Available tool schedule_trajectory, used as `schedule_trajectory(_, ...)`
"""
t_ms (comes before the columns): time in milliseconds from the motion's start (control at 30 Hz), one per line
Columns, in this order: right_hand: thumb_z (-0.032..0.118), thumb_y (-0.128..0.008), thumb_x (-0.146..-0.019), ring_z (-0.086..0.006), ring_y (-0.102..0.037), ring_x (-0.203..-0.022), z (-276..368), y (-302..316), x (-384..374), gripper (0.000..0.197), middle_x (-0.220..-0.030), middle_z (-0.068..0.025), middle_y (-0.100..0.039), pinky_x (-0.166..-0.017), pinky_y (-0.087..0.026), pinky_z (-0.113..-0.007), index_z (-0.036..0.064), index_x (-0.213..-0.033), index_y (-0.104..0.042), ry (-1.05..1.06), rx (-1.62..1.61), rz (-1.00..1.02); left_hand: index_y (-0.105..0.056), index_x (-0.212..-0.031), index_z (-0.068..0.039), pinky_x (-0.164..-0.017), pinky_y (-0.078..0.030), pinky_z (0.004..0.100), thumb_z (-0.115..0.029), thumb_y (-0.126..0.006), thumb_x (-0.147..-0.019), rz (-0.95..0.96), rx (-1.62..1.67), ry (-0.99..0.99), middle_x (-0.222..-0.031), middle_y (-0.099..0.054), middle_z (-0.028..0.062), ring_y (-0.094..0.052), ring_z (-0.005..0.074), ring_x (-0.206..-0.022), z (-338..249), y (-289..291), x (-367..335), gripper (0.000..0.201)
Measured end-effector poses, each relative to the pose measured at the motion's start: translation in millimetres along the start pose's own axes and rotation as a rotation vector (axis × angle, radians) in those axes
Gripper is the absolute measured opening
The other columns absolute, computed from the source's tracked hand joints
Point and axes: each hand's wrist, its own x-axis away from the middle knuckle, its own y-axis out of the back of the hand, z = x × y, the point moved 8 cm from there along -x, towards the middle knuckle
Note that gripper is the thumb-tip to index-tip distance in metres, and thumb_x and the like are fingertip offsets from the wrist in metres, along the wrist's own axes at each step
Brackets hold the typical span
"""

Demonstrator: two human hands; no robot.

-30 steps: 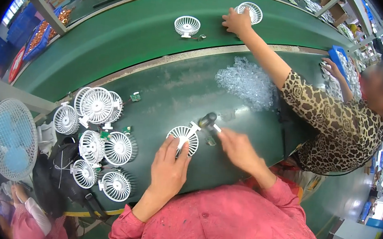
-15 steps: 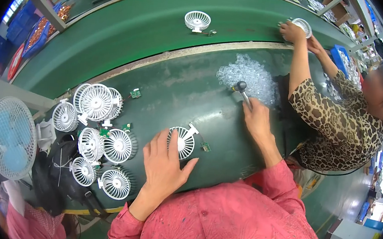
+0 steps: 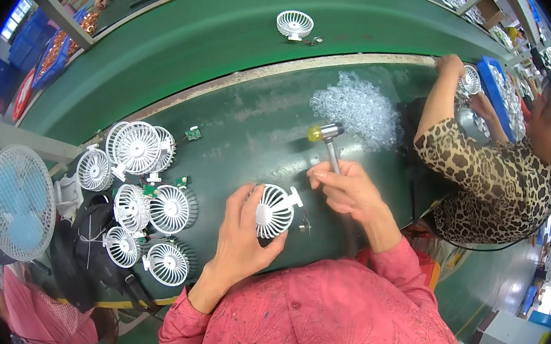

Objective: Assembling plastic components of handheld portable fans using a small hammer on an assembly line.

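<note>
My left hand (image 3: pixel 237 242) is closed round the left side of a white fan cage (image 3: pixel 272 215), thumb at its near edge and fingers over its far edge. A short white stem sticks out of the cage at the upper right. From it, a small part on thin wires (image 3: pixel 305 226) hangs beside the cage. My right hand (image 3: pixel 356 192) grips the handle of a small mallet (image 3: pixel 332 152) with a yellow and black head. The mallet head is raised up and away from the cage. Beyond it lies a heap of small clear plastic pieces (image 3: pixel 359 107).
Several white fan cages (image 3: pixel 140 149) with green circuit boards are grouped at the left. Further left stands a table fan (image 3: pixel 19 204) beside a black bag (image 3: pixel 99 251). Another cage (image 3: pixel 295 24) sits on the green conveyor belt (image 3: pixel 235 35). At right, a co-worker (image 3: pixel 488 172) handles a cage near a blue bin (image 3: pixel 500 94).
My right hand has drawn back toward me and turned the mallet, so its yellow end points left. My left hand has taken hold of the cage and shifted it right. The co-worker's hands moved right.
</note>
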Motion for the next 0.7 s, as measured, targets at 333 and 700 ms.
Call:
schedule_trajectory(333, 0.015, -0.054, -0.099, -0.0012, -0.028, -0.032, -34.6, -20.8, -7.7, 0.021, -0.05, 0.004, -0.044, -0.03, -0.022, -0.019, -0.0035, -0.099, -0.064, -0.143, -0.061, 0.077, -0.038, -0.136, 0.0, -0.093, -0.048, 0.0449, -0.016, -0.079, -0.069, -0.007, 0.044, -0.086, -0.131, -0.041, 0.0239, -0.049, 0.0413, -0.116, -8.4, -1.0, 0.2, 0.081)
schedule_trajectory(700, 0.016, -0.055, -0.099, -0.0015, -0.027, -0.032, -31.6, -21.3, -8.6, 0.022, -0.05, 0.0038, -0.044, -0.03, -0.02, -0.02, -0.0038, -0.099, -0.065, -0.082, -0.042, 0.098, -0.038, -0.137, 0.001, -0.091, -0.049, 0.0439, -0.015, -0.079, -0.07, 0.009, 0.089, -0.058, -0.13, -0.042, 0.0229, -0.051, 0.0405, -0.114, -6.4, -3.5, -3.9, 0.08)
